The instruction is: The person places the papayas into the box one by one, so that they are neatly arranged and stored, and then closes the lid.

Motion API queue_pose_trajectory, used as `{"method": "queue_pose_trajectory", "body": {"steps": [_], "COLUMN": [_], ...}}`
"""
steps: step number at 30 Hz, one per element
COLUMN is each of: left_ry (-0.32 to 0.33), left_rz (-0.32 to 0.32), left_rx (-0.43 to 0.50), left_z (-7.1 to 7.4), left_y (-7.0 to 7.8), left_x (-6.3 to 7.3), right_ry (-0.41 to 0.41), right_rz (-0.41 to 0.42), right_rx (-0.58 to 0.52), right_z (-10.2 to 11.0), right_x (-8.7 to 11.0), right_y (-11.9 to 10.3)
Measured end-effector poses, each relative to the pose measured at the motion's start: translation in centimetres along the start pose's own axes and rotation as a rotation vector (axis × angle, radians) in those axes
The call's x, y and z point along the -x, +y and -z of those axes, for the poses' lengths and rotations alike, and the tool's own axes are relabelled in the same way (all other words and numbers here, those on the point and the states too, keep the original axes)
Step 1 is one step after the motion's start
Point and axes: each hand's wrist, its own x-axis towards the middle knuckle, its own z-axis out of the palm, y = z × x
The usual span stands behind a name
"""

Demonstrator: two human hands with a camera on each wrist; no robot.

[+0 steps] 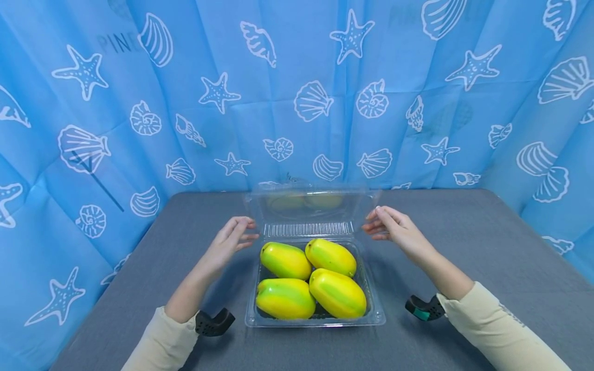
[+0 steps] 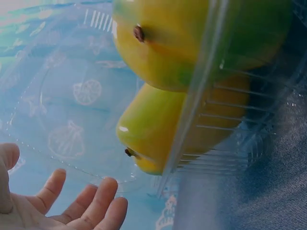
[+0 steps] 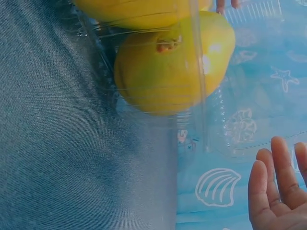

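Note:
A clear plastic clamshell box [image 1: 315, 323] sits on the table with its lid [image 1: 306, 214] raised at the back. Inside lie several plump yellow-green fruits [image 1: 285, 299], mango-like in shape, in two rows. My left hand [image 1: 232, 237] is beside the lid's left edge, fingers relaxed and holding nothing. On the other side, my right hand [image 1: 394, 226] is by the lid's right edge, also holding nothing. Both wrist views show loosely spread fingers near the transparent lid. Brown stem ends show on the fruits [image 2: 163, 52] in the left wrist view.
The box stands on a grey cloth-covered table [image 1: 464, 226]. Behind it hangs a blue curtain [image 1: 287, 67] printed with white shells and starfish. A black wrist device [image 1: 215, 323] is worn at my left cuff, another black device [image 1: 424, 308] at my right.

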Motion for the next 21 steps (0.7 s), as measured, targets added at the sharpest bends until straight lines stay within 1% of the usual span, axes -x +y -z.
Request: {"method": "queue_pose_trajectory", "body": {"steps": [5,10,16,21], "left_ry": [-0.009,-0.008,-0.029,-0.035], "left_rz": [-0.004,0.008,0.004,0.002], "left_rx": [-0.02,-0.038,-0.063,-0.084], "left_z": [0.2,0.3,0.6,0.7], "left_y": [0.2,0.3,0.5,0.8], "left_x": [0.2,0.2,0.4,0.6], "right_ry": [-0.035,-0.069,-0.108,-0.14], "right_rz": [-0.024,-0.054,-0.055,-0.088], "right_rx": [-0.004,0.0,0.016,0.025], "right_z": [0.2,0.4,0.6,0.7], "right_x": [0.1,0.2,0.5,0.7], "right_y": [-0.3,-0.7,-0.9,-1.2]}}
